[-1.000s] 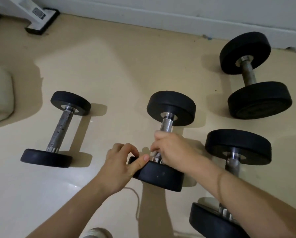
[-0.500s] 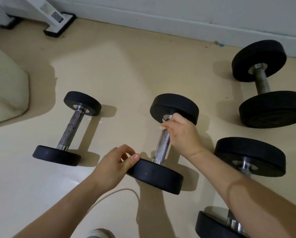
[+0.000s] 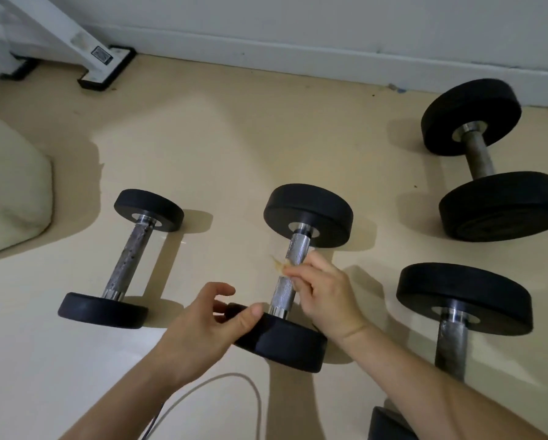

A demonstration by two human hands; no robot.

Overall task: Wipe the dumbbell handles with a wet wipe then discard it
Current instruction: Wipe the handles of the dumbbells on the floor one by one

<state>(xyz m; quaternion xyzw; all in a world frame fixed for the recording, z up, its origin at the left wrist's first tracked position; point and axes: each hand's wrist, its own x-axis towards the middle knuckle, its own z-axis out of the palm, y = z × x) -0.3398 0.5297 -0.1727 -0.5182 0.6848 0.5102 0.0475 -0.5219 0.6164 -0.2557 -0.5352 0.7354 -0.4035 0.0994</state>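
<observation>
right hand [image 3: 323, 293]: grip pinches crumpled pale wipe [image 3: 279, 265] on knurled chrome handle [image 3: 294, 252], centre frame
left hand [image 3: 209, 322]: grip apart
risk: barely steadied black-plated dumbbell [image 3: 307, 214] may roll

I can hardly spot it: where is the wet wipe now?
Head view, centre: the wet wipe is pinched in the right hand at the middle dumbbell's handle.

The middle dumbbell [image 3: 294, 252] lies between left dumbbell [image 3: 128, 258] and right dumbbell [image 3: 463, 295].
</observation>
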